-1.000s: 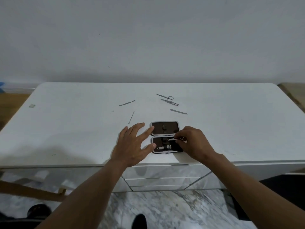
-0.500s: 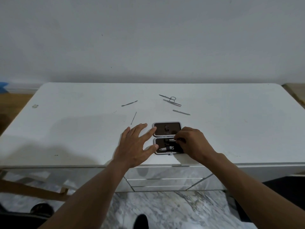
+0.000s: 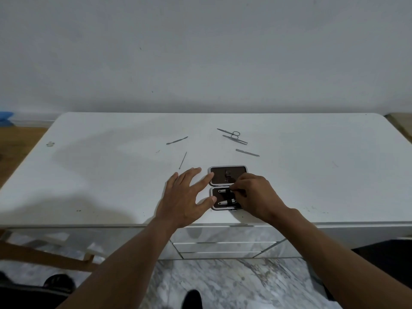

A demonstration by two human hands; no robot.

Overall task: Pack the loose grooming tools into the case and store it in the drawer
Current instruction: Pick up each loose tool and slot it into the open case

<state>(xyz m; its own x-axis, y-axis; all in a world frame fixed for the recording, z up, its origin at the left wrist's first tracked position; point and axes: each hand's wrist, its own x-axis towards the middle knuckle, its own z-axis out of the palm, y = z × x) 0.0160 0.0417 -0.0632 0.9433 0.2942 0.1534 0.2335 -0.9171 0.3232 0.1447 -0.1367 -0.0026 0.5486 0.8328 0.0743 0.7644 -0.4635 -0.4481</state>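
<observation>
A small brown case [image 3: 219,178] with a silver rim lies open near the front edge of the white dresser top [image 3: 111,175]. Its near half holds two metal clippers under a strap. My left hand [image 3: 186,197] rests spread, fingertips touching the case's left side. My right hand [image 3: 254,195] pinches a thin metal tool at the strap of the near half. Loose on the top lie small scissors [image 3: 235,134], tweezers [image 3: 235,139], a file [image 3: 247,152], a flat pusher [image 3: 177,140] and a thin pick [image 3: 182,160].
Mirrored drawers [image 3: 223,244] sit shut below the front edge, right under the case. A grey wall stands close behind the dresser. A wooden frame [image 3: 44,255] is low at the left. The floor is marble, with my feet visible.
My right hand has slid a thin tool further into the near half of the case, and a second clipper now shows there. My left hand has barely moved.
</observation>
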